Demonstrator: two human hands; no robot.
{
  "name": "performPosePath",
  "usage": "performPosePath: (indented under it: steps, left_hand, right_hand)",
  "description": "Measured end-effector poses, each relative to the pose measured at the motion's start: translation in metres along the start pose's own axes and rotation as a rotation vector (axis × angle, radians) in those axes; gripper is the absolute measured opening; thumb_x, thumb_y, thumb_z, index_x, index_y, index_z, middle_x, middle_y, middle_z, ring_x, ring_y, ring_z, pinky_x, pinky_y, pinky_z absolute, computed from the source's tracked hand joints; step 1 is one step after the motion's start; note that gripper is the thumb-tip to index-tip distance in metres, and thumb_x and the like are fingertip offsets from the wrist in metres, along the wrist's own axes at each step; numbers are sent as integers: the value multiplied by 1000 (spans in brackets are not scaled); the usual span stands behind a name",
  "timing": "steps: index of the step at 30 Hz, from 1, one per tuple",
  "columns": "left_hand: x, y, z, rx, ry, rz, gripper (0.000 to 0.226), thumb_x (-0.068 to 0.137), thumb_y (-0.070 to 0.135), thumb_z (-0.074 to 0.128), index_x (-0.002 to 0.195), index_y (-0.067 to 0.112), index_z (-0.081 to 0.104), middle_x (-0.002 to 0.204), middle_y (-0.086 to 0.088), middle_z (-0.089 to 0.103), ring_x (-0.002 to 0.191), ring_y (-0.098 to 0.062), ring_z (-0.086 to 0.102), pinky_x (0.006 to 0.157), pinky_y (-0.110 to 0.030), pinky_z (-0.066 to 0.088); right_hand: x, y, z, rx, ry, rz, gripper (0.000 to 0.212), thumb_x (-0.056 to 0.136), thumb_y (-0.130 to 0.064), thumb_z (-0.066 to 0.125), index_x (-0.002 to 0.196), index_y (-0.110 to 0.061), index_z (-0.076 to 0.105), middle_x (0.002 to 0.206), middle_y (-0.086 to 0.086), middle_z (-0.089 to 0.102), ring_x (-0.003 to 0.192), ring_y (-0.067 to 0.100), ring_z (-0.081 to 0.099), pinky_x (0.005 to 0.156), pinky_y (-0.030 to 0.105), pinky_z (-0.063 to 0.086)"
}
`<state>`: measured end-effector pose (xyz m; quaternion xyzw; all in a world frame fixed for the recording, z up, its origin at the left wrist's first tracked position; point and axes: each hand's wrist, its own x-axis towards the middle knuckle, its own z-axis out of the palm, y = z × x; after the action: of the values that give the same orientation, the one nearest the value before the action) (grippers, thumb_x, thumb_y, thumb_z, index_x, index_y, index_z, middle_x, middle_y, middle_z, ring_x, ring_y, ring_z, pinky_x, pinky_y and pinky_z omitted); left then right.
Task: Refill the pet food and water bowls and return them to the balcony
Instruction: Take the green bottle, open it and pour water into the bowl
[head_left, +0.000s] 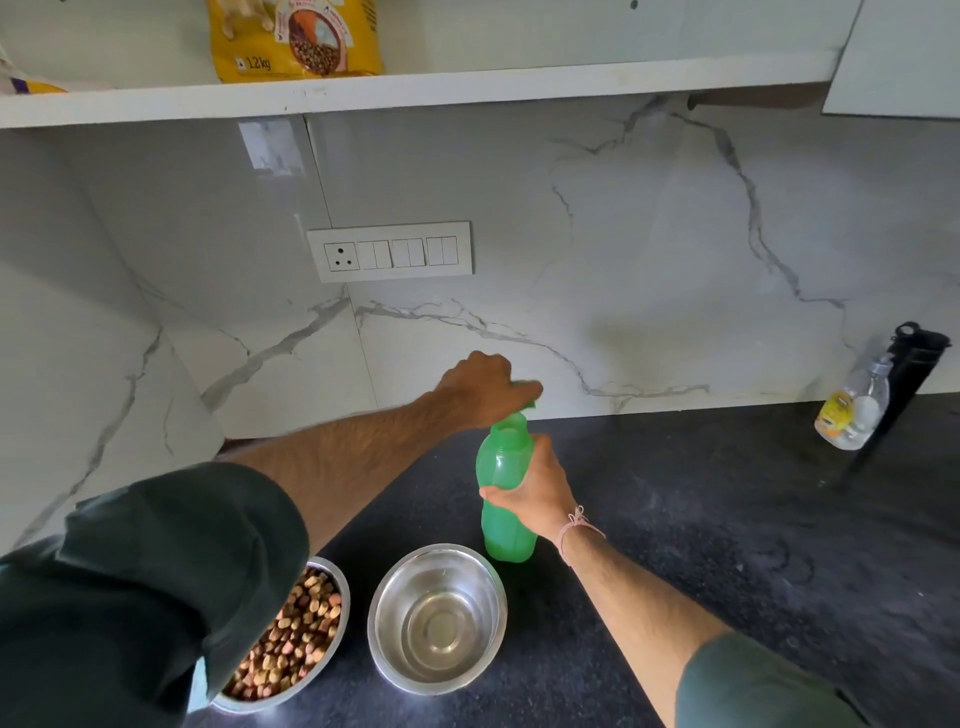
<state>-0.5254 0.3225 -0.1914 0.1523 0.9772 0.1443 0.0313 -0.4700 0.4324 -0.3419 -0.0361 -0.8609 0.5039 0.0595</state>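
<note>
Left of the green bottle (500, 462), a steel bowl of kibble (340, 571) and a second steel bowl (400, 587) sit on the dark counter (675, 519), the second just beside the bottle's base. The left hand (483, 389), fingers curled, pinches the green cap (529, 391) just above the bottle's mouth. The right hand (540, 493) wraps around the bottle's middle.

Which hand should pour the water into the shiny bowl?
Right. The right hand grips the green bottle around its middle, just behind the steel bowl, so it could probably just tip it. The left hand is busy holding the cap.
</note>
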Motion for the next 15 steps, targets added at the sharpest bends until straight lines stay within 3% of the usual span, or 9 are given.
performPosePath:
  steps: [2, 4, 6, 9, 12, 14, 15]
  left_hand:
    - [2, -5, -2, -220, 37, -55, 47, 82, 57, 55, 91, 12, 63, 97, -11, 64, 87, -29, 59, 69, -33, 47]
    - [-3, -8, -3, -571, 54, -62, 32, 89, 45, 62, 91, 13, 66, 83, -8, 64, 68, -22, 55, 58, -28, 44]
    - [-16, -13, 0, -972, 0, -56, 24, 94, 35, 63, 101, 12, 68, 83, -12, 62, 58, -19, 51, 54, -29, 43]
    - [-50, -28, 17, -1385, -135, 43, 35, 84, 19, 69, 116, 8, 60, 102, -18, 64, 81, -28, 62, 72, -37, 52]
    - [-89, -47, 52, -1532, -296, 93, 56, 70, 4, 76, 120, 5, 51, 109, -22, 65, 97, -38, 65, 96, -54, 52]
    - [-112, -55, 82, -1471, -436, 97, 66, 65, -1, 76, 126, 1, 51, 110, -25, 65, 96, -41, 67, 96, -53, 53]
    - [-123, -55, 97, -1394, -503, 99, 67, 65, -4, 74, 128, -1, 53, 111, -25, 66, 97, -41, 68, 93, -49, 54]
  right_hand:
    - [-1, 0, 0, -8, -1, -2, 81, 60, -38, 94, 119, -27, 40, 115, -6, 54, 102, 12, 59, 89, 32, 53]
    - [-1, 0, -1, -18, -7, 0, 84, 58, -42, 94, 120, -28, 40, 117, -6, 54, 104, 13, 60, 91, 35, 54]
    - [-3, -1, -3, -14, -21, -4, 83, 58, -41, 94, 120, -28, 40, 117, -5, 55, 103, 12, 60, 88, 30, 53]
    - [-7, -7, -9, -12, -39, -39, 65, 63, -31, 95, 105, -32, 45, 106, -9, 56, 94, 4, 61, 72, 10, 44]
    - [-5, -8, -12, 10, -90, -101, 42, 68, -15, 90, 87, -30, 55, 87, -10, 62, 72, -3, 59, 61, 13, 46]
    - [-4, -7, -12, 24, -85, -95, 40, 70, -24, 86, 92, -23, 54, 88, -9, 63, 74, 2, 59, 65, 23, 49]
    - [-5, -6, -11, 10, -74, -70, 52, 68, -32, 88, 102, -22, 50, 97, -7, 63, 83, 7, 62, 72, 28, 51]
